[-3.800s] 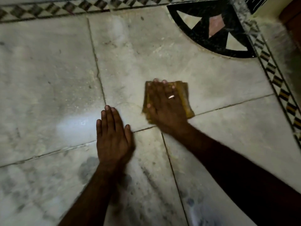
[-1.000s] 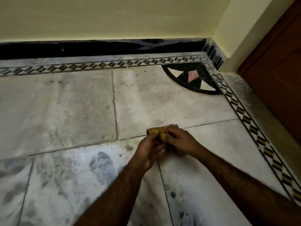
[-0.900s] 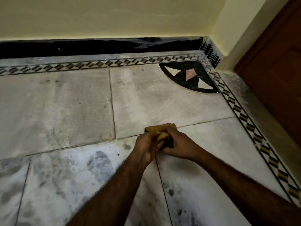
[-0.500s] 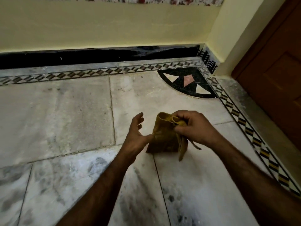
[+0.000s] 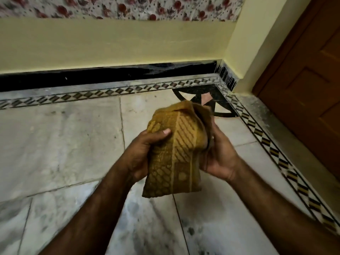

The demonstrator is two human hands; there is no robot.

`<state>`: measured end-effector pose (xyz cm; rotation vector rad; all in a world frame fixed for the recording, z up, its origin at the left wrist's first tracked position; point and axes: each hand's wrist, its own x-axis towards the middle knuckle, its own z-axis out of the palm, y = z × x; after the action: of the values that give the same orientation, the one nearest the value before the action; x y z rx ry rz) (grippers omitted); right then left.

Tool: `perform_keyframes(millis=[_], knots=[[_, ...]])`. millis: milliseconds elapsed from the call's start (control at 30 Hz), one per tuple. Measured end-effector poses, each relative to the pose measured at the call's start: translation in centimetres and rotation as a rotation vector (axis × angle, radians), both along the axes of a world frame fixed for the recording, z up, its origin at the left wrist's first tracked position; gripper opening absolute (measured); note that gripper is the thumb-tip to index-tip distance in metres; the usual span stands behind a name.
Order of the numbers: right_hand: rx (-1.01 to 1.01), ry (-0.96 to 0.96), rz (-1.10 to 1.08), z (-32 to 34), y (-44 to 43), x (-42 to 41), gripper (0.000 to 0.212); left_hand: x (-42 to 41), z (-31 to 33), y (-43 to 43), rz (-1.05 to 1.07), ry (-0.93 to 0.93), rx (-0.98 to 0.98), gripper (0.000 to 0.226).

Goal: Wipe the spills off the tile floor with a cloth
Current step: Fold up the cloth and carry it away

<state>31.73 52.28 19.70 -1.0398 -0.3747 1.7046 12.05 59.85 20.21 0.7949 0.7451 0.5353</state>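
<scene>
1. The cloth (image 5: 173, 153), mustard-yellow and patterned, is held folded in the air above the floor. It is on the person's side of the black corner inlay (image 5: 217, 100), and its far edge overlaps the inlay in the view.
2. Its long axis runs from the person toward the inlay. The loose lower edge hangs on the side away from the inlay.
3. The left hand (image 5: 141, 157) grips the edge of the cloth farther from the inlay, with the thumb pressed on the upper face and the fingers underneath.
4. The right hand (image 5: 219, 157) is curled round the opposite edge, where the folded layers bunch up nearest the inlay. The cloth lies between the two hands, so neither hand is nearer to it.
5. The tile floor (image 5: 73, 144) shows dark smudges (image 5: 132, 207) on the slabs farthest from the inlay, below the cloth and toward the person. More specks (image 5: 191, 230) lie beside them.
6. Judged from this, wiping is paused while the cloth is refolded. The next move would bring it down and back, away from the inlay, onto those marks. Either hand could press it flat.
7. A checkered border strip (image 5: 276, 151) runs out from the inlay, with a brown door (image 5: 303, 89) beyond it.
</scene>
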Motion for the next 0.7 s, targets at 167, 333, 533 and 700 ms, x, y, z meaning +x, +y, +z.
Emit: perform_keyframes(millis=[167, 333, 533, 700], knots=[[0.106, 0.121, 0.019, -1.7, -1.4, -1.3, 0.066, -1.7, -0.7, 0.7, 0.093, 0.031, -0.165, 0.034], [0.078, -0.207, -0.03, -2.0, -1.1, -2.0, 0.03, -3.5, -1.5, 2.0, -0.056, 0.169, 0.0, 0.052], [0.107, -0.434, -0.14, -2.2, -0.3, -3.4, 0.049, -4.3, -2.2, 2.5, 0.085, 0.352, 0.235, 0.054], [0.237, -0.62, -0.071, -2.3, 0.2, -3.2, 0.052, -4.7, -3.5, 2.4, 0.166, 0.395, 0.42, 0.092]])
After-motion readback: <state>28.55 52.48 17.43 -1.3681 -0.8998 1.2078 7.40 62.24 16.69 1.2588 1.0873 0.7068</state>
